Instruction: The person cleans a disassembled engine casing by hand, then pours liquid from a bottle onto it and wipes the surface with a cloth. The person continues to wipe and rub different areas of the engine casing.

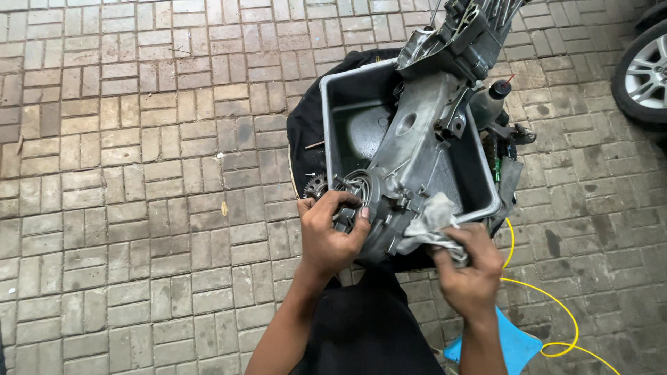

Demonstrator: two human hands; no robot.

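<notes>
Paved yard, bystander items only.
Grey-brown interlocking brick paving (pixel 139 173) fills left and near ground, stained dark in patches. Car wheel with black tyre and silver alloy rim (pixel 645 73) at far right edge, partly cut off. Thin yellow hose (pixel 556 300) loops over bricks near right. Blue plastic stool corner (pixel 517 344) near right, just beside the hose. Small dark plastic bottle with red-tipped nozzle (pixel 492 101) stands far right of centre. Small toothed metal sprocket (pixel 316 185) lies on black cloth (pixel 303 132), centre.

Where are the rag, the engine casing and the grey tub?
rag (pixel 432 221), head view, crumpled middle
engine casing (pixel 417 149), head view, flat side face
grey tub (pixel 325 125), head view, left rim
</notes>
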